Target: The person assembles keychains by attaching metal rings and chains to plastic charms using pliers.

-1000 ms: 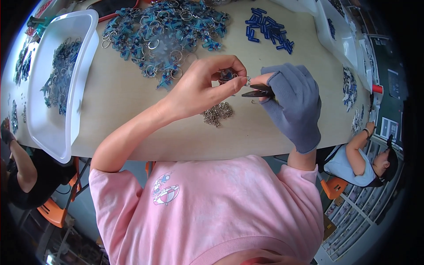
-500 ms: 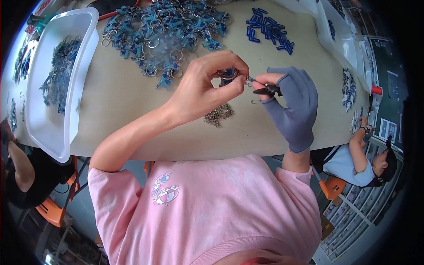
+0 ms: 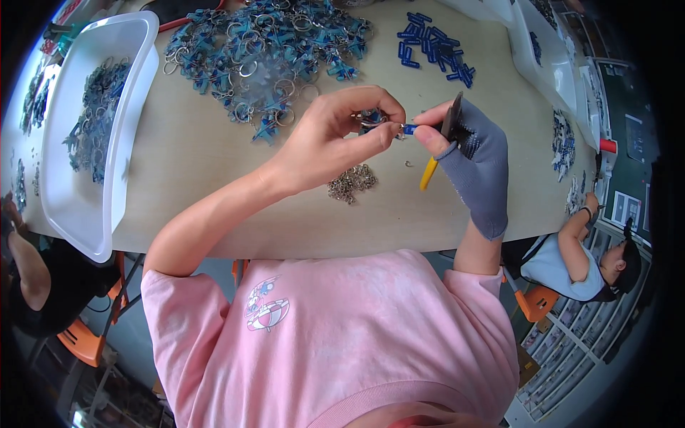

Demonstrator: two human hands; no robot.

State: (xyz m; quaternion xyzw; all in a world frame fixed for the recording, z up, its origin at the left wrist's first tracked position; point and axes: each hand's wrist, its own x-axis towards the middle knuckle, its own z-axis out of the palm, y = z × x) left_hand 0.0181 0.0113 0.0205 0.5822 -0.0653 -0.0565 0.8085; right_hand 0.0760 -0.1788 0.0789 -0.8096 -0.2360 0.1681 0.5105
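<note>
My bare left hand (image 3: 325, 135) pinches a keychain (image 3: 369, 120), its metal ring and blue parts mostly hidden behind the fingers. From those fingertips a small blue bar-shaped piece (image 3: 409, 130) sticks out to the right. The thumb and finger of my right hand (image 3: 486, 167), in a grey fingertip-less glove, close on its other end. Pliers with a yellow handle (image 3: 429, 173) lie across that same hand, dark jaws pointing away from me. On the table below my left hand is a small heap of metal links (image 3: 352, 183).
Beyond my hands spreads a big pile of blue keychains (image 3: 278, 50). Loose blue bars (image 3: 435, 46) lie at the far right. A white tub (image 3: 146, 68) with more keychains stands left; one loose link (image 3: 408, 164) lies nearby. Two people sit at either side.
The pliers have swung round in my right hand, their jaws now away from the work and the yellow handle showing. My right fingers have moved onto the blue bar.
</note>
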